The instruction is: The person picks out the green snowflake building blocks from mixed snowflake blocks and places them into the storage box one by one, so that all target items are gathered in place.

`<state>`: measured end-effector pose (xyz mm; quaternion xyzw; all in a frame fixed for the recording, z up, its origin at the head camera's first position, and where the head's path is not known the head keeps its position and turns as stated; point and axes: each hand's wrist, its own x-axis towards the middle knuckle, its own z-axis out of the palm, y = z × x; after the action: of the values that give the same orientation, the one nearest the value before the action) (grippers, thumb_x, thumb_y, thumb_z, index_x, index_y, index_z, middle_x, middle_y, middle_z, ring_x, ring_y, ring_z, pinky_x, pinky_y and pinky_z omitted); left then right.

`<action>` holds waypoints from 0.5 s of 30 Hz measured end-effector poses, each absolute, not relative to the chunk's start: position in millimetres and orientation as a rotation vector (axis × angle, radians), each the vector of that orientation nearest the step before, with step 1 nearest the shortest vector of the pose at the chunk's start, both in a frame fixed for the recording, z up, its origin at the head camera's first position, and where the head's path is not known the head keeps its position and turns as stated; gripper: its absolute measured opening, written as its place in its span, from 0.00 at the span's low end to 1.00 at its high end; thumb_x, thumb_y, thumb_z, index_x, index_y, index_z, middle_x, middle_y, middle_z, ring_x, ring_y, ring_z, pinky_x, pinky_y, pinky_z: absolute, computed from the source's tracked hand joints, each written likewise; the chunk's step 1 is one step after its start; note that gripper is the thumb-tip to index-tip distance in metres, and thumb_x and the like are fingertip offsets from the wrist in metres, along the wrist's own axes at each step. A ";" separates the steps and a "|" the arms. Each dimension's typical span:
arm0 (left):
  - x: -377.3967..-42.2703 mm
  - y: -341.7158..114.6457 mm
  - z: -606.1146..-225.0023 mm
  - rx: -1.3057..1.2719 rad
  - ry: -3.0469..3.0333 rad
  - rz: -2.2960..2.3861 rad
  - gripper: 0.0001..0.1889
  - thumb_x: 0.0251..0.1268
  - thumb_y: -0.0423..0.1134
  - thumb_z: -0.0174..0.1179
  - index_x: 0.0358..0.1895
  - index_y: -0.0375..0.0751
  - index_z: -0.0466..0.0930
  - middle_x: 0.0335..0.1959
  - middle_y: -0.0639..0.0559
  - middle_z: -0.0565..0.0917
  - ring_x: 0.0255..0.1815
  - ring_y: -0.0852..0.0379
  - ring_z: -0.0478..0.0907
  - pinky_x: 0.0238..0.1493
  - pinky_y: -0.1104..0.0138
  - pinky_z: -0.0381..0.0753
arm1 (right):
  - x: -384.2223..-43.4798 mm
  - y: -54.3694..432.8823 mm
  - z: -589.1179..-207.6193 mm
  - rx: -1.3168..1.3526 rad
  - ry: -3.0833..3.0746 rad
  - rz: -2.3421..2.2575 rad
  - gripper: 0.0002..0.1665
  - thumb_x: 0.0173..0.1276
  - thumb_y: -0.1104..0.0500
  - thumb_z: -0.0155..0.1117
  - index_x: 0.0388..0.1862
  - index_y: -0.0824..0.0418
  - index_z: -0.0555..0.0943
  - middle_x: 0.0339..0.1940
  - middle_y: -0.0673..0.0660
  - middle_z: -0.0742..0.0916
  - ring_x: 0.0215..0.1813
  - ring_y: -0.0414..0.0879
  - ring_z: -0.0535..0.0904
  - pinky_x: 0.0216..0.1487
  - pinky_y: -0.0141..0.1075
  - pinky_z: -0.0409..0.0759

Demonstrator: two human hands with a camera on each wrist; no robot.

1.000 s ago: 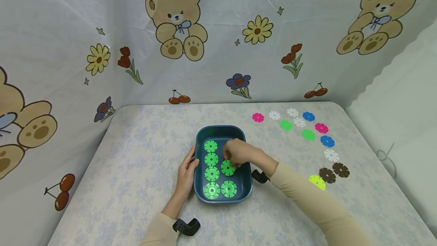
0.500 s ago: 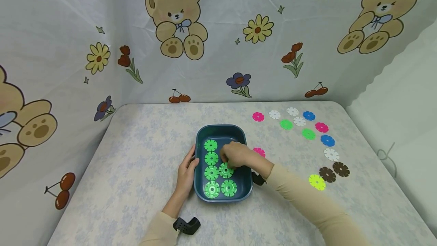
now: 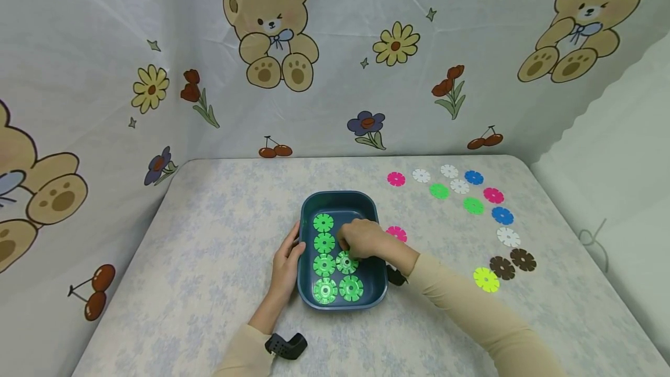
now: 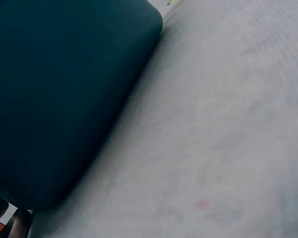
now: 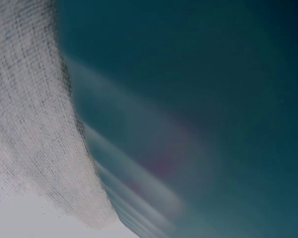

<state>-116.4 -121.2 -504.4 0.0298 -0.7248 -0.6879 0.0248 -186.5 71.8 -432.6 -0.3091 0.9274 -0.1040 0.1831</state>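
Note:
A dark blue-green tray (image 3: 374, 298) stands on the table. My left hand (image 3: 284, 263) holds its left side, thumb at the rim and fingers along the outer wall. In the left wrist view, fingertips (image 4: 21, 223) show at the corner of the tray (image 4: 64, 99). Inside lie notched green plastic discs: a column of several at the left, such as one green disc (image 3: 324, 242), and another green disc (image 3: 351, 289) at the lower right. My right hand (image 3: 366, 238) reaches into the tray, its curled fingers at the upper edge of a green disc (image 3: 346, 262); its fingertips are hidden.
To the right lie loose notched discs: pink (image 3: 396, 234), green (image 3: 473, 206), blue (image 3: 502, 216), white (image 3: 508, 237), brown (image 3: 523, 259) and yellow (image 3: 486, 279). A bear-print cloth (image 3: 324, 121) hangs behind the table (image 3: 220, 237).
My right hand has moved slightly left, and the green disc at its fingers has shifted left and down, above the lower right disc. In the last half second hardly anything moves.

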 end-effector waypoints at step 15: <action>-116.8 -121.5 -506.7 0.086 -2.263 -2.114 0.26 0.76 0.39 0.47 0.75 0.54 0.61 0.75 0.53 0.64 0.68 0.49 0.67 0.56 0.77 0.69 | -181.4 93.4 -400.5 -0.841 2.676 -0.456 0.08 0.57 0.64 0.74 0.36 0.58 0.86 0.29 0.50 0.84 0.31 0.42 0.76 0.30 0.36 0.77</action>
<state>-116.8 -121.5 -506.7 0.0277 -0.7303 -0.6822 0.0221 -181.4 93.4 -400.5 -0.2925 0.9311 -0.1586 0.1493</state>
